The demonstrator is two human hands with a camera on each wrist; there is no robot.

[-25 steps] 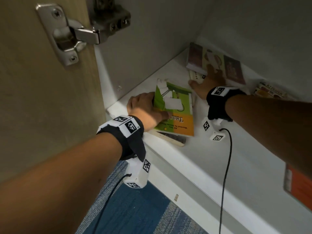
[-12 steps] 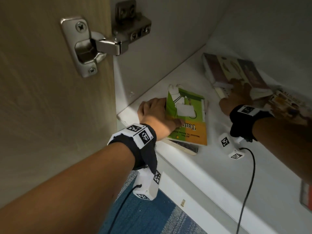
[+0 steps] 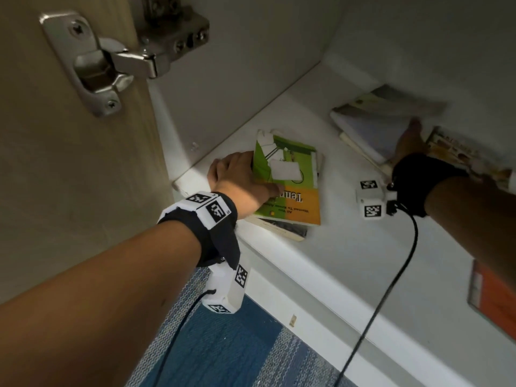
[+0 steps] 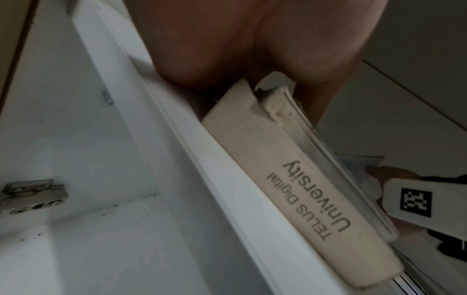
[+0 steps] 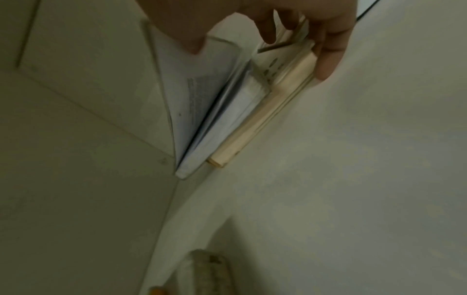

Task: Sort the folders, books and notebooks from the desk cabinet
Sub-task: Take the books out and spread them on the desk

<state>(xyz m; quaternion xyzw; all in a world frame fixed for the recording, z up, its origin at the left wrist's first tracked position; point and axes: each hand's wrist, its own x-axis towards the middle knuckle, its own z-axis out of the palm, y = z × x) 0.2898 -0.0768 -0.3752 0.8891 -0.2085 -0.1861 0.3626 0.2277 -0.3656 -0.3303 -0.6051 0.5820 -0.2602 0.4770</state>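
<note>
Head cam first — left hand grips the near-left corner of a green-and-orange book, thumb on the cover, with a thinner book under it at the front edge of the white cabinet shelf. Right hand is deeper in, at a blurry opened book.

Left wrist cam: the palm clamps a beige notebook printed "TELUS Digital University", plus the pages stacked on it, right at the shelf lip.

Right wrist cam — thumb lifts the white-paged book's cover, fingers curl round the cream book beneath, so that grip is pinching the pair.
</note>
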